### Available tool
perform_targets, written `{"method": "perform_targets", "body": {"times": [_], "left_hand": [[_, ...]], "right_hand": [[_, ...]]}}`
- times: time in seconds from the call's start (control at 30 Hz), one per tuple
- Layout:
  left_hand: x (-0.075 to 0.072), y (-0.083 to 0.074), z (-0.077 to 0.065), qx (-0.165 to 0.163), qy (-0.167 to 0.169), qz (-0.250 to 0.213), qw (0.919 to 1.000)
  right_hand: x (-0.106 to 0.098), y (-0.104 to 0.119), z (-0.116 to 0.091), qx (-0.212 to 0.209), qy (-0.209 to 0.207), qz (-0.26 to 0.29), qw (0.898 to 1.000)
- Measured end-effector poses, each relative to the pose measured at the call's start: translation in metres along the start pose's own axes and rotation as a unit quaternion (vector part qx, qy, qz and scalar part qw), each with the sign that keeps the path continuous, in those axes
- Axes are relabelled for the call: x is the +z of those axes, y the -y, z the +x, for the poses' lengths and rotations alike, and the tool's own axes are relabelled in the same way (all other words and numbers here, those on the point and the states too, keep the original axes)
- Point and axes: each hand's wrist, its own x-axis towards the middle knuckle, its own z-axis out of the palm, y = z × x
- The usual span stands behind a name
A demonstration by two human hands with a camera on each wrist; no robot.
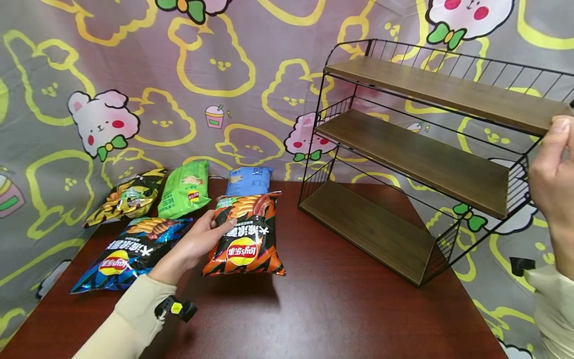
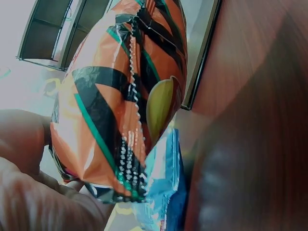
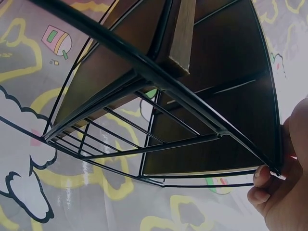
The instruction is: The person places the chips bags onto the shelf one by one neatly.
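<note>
My left hand (image 1: 199, 239) pinches the left edge of an orange and black bag of Lay's potato chips (image 1: 244, 234), thumb on its front. A shadow falls on the table below the bag, whose printing is upside down in the head view. Seen from the left wrist, the bag's crimped side (image 2: 108, 110) faces the camera. My right hand (image 1: 553, 174) grips the front right corner of the top board on a three-tier wire-and-wood rack (image 1: 412, 149). From the right wrist, the fingertips (image 3: 261, 177) show curled at the frame's corner.
On the left of the dark red table (image 1: 341, 309) lie a blue and black chip bag (image 1: 130, 254), a black and yellow bag (image 1: 130, 194) and a green bag (image 1: 185, 189). A light blue bag (image 1: 249, 179) lies behind the held one. Patterned cloth (image 1: 215, 60) hangs behind.
</note>
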Motion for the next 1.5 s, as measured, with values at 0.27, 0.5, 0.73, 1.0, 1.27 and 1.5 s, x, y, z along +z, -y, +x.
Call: {"method": "perform_targets", "body": {"times": [0.27,0.5,0.73,1.0,1.27,1.5], "left_hand": [[0.009,-0.013,0.005,0.005,0.007,-0.013,0.9999],[0.016,-0.023,0.009,0.016,0.012,-0.019,0.9996],[0.021,-0.031,0.012,0.020,0.014,-0.023,0.9994],[0.024,-0.049,0.015,0.052,0.030,-0.015,0.9981],[0.022,-0.072,0.015,0.089,0.038,0.018,0.9952],[0.018,-0.090,0.014,0.102,0.050,-0.029,0.9931]], "right_hand": [[0.002,0.003,-0.002,0.017,-0.009,-0.009,1.000],[-0.001,0.003,-0.002,0.015,-0.004,-0.025,1.000],[0.001,0.003,-0.002,0.022,-0.017,-0.020,0.999],[0.000,0.005,-0.002,0.038,-0.013,-0.022,0.999],[0.002,0.005,-0.003,0.054,-0.025,-0.012,0.998],[-0.002,0.005,-0.004,0.051,-0.006,-0.030,0.998]]}}
